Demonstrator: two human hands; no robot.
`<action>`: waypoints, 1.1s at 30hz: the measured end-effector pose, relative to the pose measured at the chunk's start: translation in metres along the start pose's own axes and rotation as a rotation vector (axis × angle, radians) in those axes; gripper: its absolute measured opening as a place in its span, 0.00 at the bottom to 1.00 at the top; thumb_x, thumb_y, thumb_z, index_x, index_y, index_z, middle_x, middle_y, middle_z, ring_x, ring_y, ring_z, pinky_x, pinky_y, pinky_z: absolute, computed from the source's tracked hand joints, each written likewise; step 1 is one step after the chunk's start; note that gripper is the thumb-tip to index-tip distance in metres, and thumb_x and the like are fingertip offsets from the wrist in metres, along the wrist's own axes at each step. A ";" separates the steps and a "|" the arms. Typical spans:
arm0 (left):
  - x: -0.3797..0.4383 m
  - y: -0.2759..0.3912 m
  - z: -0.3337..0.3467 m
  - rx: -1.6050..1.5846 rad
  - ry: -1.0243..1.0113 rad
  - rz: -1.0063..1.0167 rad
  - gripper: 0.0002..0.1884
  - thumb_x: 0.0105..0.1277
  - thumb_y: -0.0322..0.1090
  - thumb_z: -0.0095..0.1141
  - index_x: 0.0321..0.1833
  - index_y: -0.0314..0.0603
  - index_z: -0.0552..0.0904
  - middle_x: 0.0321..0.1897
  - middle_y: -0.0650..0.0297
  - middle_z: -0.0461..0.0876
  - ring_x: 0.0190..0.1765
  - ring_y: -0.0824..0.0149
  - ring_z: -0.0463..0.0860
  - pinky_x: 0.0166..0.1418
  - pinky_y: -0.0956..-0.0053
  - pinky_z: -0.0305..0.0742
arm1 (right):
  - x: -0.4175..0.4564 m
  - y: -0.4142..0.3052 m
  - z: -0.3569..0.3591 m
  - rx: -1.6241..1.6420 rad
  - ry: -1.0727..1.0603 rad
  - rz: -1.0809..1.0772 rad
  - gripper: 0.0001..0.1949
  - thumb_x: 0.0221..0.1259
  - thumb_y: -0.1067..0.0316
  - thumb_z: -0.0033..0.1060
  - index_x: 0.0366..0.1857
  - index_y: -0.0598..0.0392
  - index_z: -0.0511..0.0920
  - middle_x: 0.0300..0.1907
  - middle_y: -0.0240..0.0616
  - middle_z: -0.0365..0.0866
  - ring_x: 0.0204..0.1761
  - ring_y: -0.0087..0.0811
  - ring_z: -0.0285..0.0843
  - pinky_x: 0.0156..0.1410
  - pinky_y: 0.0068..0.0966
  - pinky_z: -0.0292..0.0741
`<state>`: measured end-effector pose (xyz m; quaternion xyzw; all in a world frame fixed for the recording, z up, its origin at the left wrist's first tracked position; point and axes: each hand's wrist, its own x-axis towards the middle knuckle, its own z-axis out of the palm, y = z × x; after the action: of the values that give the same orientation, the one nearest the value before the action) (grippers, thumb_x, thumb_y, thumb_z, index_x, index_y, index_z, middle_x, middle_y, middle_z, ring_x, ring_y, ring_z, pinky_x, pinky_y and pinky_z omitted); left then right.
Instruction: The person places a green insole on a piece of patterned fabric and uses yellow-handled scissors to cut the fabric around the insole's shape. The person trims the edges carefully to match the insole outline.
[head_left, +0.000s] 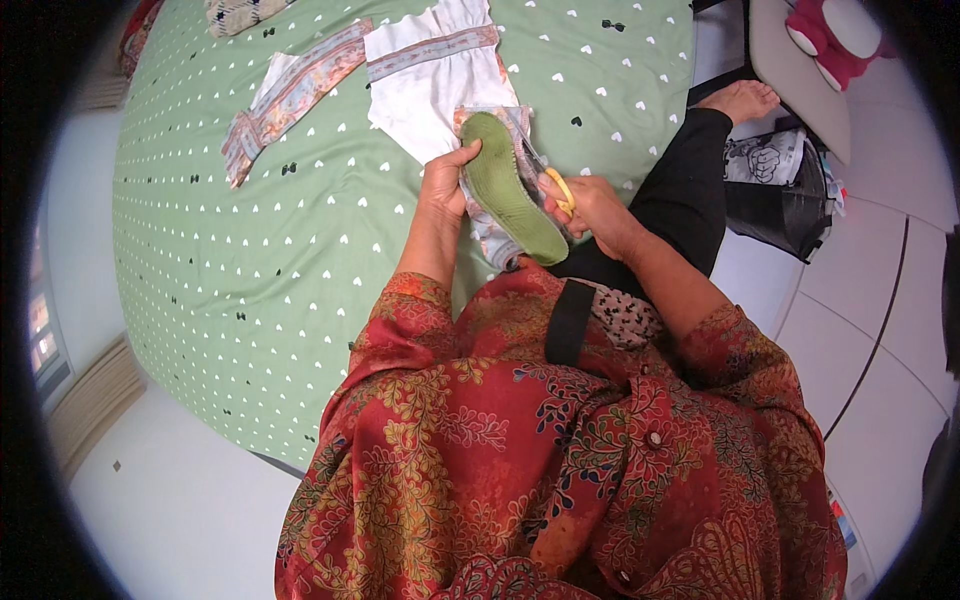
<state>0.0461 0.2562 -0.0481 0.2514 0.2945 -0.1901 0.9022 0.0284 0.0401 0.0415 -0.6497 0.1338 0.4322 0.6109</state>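
A green ribbed insole (506, 191) with a stitched edge lies on a layer of floral fabric (487, 229) in front of me. My left hand (448, 176) grips its left side near the upper end, thumb on top and fingers hidden beneath. On the other side, my right hand (589, 206) holds yellow-handled scissors (561, 191). The scissor blades point up along the insole's right edge, against the fabric there. Whether the blades are closed on the cloth I cannot tell. A piece of white fabric (431, 82) with a patterned band spreads just beyond the insole.
A floral fabric strip (300, 97) lies to the left on the green heart-print bedsheet (300, 232). At the far edge is a folded checked cloth (244, 15). Off the bed's right side are a black bag (776, 195) and a chair (802, 82) bearing a red-and-white plush toy (832, 37).
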 end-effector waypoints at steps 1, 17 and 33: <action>0.001 0.000 -0.002 0.002 -0.008 -0.010 0.18 0.60 0.25 0.51 0.53 0.24 0.71 0.45 0.48 0.78 0.46 0.54 0.80 0.54 0.62 0.76 | -0.001 0.000 0.000 0.004 0.010 0.007 0.24 0.54 0.43 0.58 0.24 0.59 0.76 0.17 0.27 0.67 0.18 0.19 0.62 0.21 0.18 0.58; -0.004 0.001 0.000 -0.055 -0.060 -0.060 0.18 0.60 0.25 0.51 0.52 0.23 0.70 0.44 0.47 0.78 0.44 0.54 0.81 0.51 0.61 0.78 | 0.002 -0.010 -0.014 -0.107 -0.111 0.094 0.24 0.58 0.42 0.54 0.25 0.57 0.75 0.17 0.26 0.67 0.15 0.16 0.56 0.20 0.16 0.54; -0.003 0.001 -0.002 -0.068 -0.055 -0.056 0.18 0.61 0.25 0.51 0.54 0.25 0.71 0.45 0.49 0.78 0.46 0.55 0.81 0.53 0.63 0.77 | 0.009 -0.018 -0.012 -0.208 -0.135 0.066 0.23 0.58 0.43 0.54 0.28 0.58 0.76 0.19 0.27 0.69 0.15 0.16 0.57 0.21 0.17 0.57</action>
<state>0.0434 0.2586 -0.0480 0.2071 0.2826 -0.2122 0.9122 0.0510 0.0361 0.0453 -0.6741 0.0682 0.5064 0.5333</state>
